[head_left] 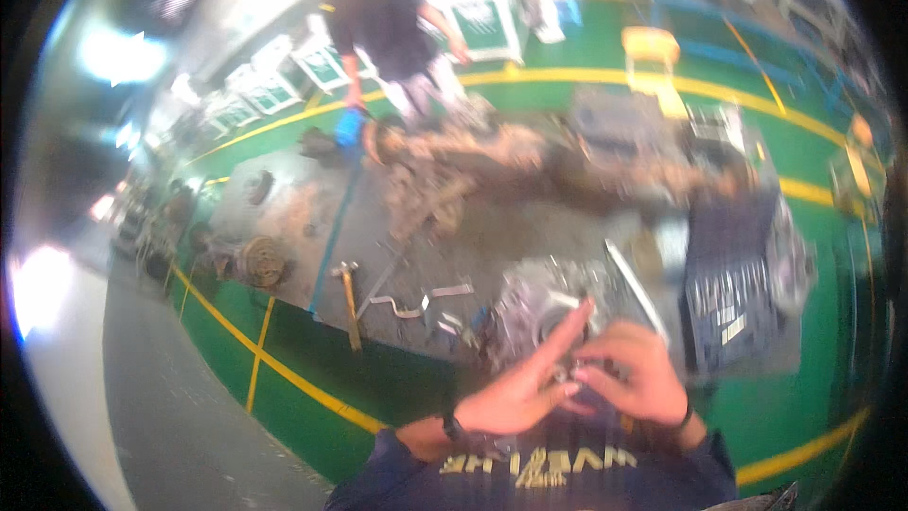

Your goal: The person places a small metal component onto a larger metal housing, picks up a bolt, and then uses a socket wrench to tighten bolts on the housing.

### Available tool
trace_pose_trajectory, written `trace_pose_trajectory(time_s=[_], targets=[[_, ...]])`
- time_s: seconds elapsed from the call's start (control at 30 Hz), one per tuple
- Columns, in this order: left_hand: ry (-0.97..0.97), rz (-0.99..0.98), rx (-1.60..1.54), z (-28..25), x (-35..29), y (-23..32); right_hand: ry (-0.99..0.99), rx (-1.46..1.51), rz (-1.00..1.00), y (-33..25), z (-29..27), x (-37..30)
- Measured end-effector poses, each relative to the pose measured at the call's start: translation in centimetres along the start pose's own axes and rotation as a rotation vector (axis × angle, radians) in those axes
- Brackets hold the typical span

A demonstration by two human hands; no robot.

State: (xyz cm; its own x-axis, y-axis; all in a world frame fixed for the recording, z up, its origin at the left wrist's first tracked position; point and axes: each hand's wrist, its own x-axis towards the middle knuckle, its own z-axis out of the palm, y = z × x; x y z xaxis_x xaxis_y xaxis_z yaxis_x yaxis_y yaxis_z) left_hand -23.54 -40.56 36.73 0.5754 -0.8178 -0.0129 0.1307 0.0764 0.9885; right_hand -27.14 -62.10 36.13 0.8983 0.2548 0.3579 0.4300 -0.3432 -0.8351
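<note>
My left hand [525, 388] is in front of my body at the near edge of the workbench, its fingers stretched out and pointing up and to the right. Close beside it, my right hand [638, 369] has its fingers curled, with thumb and fingertips brought together. Small shiny bits show between the two hands, too blurred to name. Just beyond my fingers sits a grey metal housing [534, 293] with a round opening, partly covered by my left hand.
A hammer [350, 303] and a bent metal bar [411, 308] lie left of the housing. To its right are a long pale bar [636, 289] and a dark tool case [728, 293]. Large greasy machine parts [426, 199] fill the far side, where another person [383, 24] stands.
</note>
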Motion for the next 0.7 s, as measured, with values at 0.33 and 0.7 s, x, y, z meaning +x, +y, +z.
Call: trace_pose_trajectory(time_s=[0.33,0.7], targets=[[0.444,-0.059,0.033,-4.5,-2.3,-0.3,0.564,0.101,0.240,7.8,-1.1,-5.6],[0.571,0.005,-0.003,-6.4,-5.1,-0.4,0.473,-0.105,0.274,11.9,3.5,-4.4]])
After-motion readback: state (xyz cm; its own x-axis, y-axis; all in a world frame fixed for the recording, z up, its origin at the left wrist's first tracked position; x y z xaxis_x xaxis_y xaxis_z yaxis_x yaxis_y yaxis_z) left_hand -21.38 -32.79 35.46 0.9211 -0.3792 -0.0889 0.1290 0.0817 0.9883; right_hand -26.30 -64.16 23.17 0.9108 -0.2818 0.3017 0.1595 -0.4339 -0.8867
